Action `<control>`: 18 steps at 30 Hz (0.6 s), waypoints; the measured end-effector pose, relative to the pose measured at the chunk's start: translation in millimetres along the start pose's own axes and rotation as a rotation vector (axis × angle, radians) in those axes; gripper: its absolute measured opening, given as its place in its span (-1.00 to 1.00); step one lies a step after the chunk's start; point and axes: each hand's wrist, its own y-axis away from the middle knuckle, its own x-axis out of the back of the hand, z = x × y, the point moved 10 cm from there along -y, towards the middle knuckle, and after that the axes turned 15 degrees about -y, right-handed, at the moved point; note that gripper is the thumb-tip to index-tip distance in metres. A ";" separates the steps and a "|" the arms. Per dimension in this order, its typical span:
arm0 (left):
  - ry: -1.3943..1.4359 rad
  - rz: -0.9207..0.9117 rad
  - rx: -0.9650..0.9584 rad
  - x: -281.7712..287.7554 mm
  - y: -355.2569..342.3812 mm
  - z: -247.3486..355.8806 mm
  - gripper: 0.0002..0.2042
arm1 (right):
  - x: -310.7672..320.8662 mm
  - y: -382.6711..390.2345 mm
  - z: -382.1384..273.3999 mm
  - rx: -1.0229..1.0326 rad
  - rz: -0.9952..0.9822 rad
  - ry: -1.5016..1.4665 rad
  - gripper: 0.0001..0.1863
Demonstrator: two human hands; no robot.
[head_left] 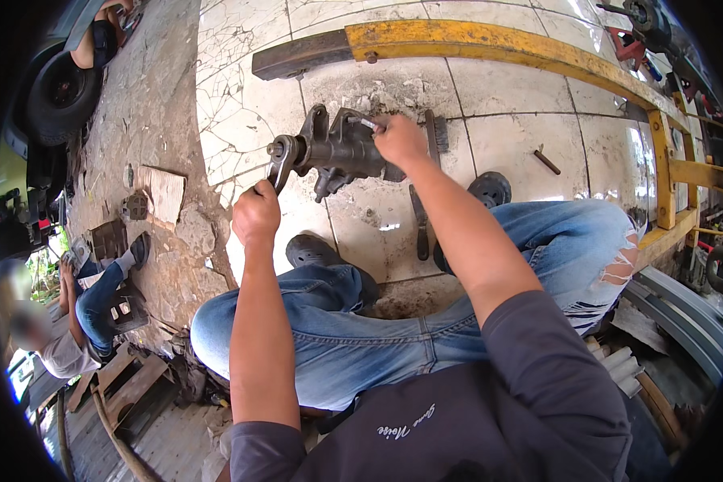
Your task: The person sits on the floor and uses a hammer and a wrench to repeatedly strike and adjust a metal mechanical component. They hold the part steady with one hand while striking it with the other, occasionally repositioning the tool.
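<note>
A dark, greasy steering gearbox (341,154) lies on the tiled floor in front of me. At its left end, a lever arm (280,170) hangs from the threaded shaft. My left hand (257,212) is closed round the lower end of that arm. Over the gearbox's upper right side, my right hand (400,141) is closed on a slim silver metal tool (369,124). The tool's tip is near a bracket on the housing; its exact kind is hidden by my fingers. Just right of the gearbox lies a wire brush (441,135).
A long-handled flat tool (421,226) lies between my feet. A short rusty rod (546,161) is on the tiles to the right. Beyond the gearbox runs a yellow metal frame (474,38). Another person (72,313) sits at the left, below a wheel (62,90).
</note>
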 end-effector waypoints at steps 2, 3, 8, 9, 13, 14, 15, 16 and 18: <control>-0.021 0.001 0.003 -0.7 1.4 -0.3 -0.42 | -2.0 9.4 2.8 -0.038 0.020 -0.025 -0.67; -0.017 -0.003 0.005 -2.5 2.2 -0.3 -0.43 | 1.0 10.3 6.5 -0.066 0.023 -0.012 -0.67; 0.008 -0.009 0.006 0.7 3.2 2.3 -0.44 | 1.7 -7.3 14.1 -0.123 -0.137 0.263 -0.66; 0.006 -0.009 0.010 4.6 4.0 0.7 -0.44 | -2.9 -11.1 10.2 -0.097 -0.161 0.234 -0.66; 0.013 0.009 0.012 9.8 4.7 6.3 -0.46 | -13.1 -38.3 24.4 -0.024 -0.239 0.233 -0.66; 0.015 0.014 0.002 9.3 4.3 8.3 -0.46 | -14.7 -46.4 29.5 -0.015 -0.255 0.262 -0.67; 0.016 0.018 0.004 7.2 3.9 4.4 -0.46 | -13.4 -44.2 14.4 0.031 -0.245 0.334 -0.67; 0.022 0.013 0.010 3.7 3.9 0.1 -0.47 | -8.0 -33.3 -5.9 0.075 -0.235 0.405 -0.67; 0.037 -0.001 0.018 2.8 3.4 -3.1 -0.47 | 1.9 -29.8 -28.9 0.121 -0.151 0.429 -0.68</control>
